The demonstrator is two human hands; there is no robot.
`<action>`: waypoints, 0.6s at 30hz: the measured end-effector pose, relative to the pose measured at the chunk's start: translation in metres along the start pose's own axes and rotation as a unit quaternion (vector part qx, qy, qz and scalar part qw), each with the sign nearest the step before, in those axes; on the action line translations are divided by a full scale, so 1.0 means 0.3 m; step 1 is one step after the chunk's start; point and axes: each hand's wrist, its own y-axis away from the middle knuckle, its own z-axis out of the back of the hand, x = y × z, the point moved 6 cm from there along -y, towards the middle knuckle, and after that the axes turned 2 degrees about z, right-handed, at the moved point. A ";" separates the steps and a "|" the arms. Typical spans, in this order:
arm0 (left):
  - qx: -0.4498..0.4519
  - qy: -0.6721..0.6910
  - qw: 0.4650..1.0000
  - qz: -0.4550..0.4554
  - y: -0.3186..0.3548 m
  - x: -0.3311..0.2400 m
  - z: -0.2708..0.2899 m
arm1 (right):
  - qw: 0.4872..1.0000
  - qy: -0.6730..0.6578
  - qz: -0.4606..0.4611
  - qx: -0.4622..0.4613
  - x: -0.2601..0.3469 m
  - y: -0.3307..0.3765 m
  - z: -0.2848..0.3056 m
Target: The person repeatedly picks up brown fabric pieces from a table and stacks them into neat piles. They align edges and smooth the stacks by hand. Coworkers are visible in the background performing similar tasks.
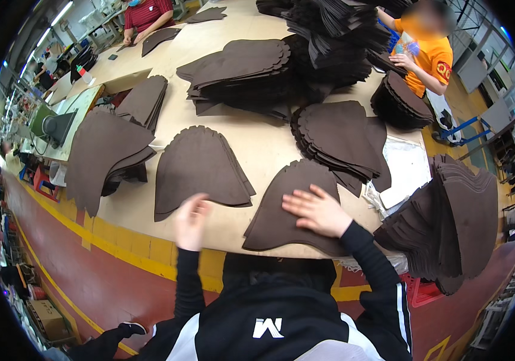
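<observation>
- A dark brown cut piece (287, 207) lay flat at the near edge of the tabletop (257, 141), directly under the right hand (317, 210).
- The right hand rested open, fingers spread, palm pressing the piece.
- The left hand (190, 221) hovered blurred just left of it, near a second brown stack (200, 168); I could not tell its grip.
- A white sheet (403, 168) lay toward the right edge, beside another stack (342, 138).
</observation>
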 end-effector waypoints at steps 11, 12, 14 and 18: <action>0.185 -0.020 0.981 0.047 0.093 -0.049 -0.381 | 0.971 -0.006 -0.060 -0.232 -0.102 0.077 0.302; 0.177 0.000 0.983 0.042 0.077 -0.053 -0.378 | 0.970 -0.007 -0.052 -0.236 -0.074 0.104 0.318; 0.164 -0.017 0.986 0.022 0.037 -0.055 -0.352 | 0.976 -0.007 -0.043 -0.214 -0.029 0.148 0.336; 0.038 0.005 0.996 -0.084 -0.043 -0.090 -0.212 | 0.982 -0.050 -0.036 -0.180 0.042 0.184 0.320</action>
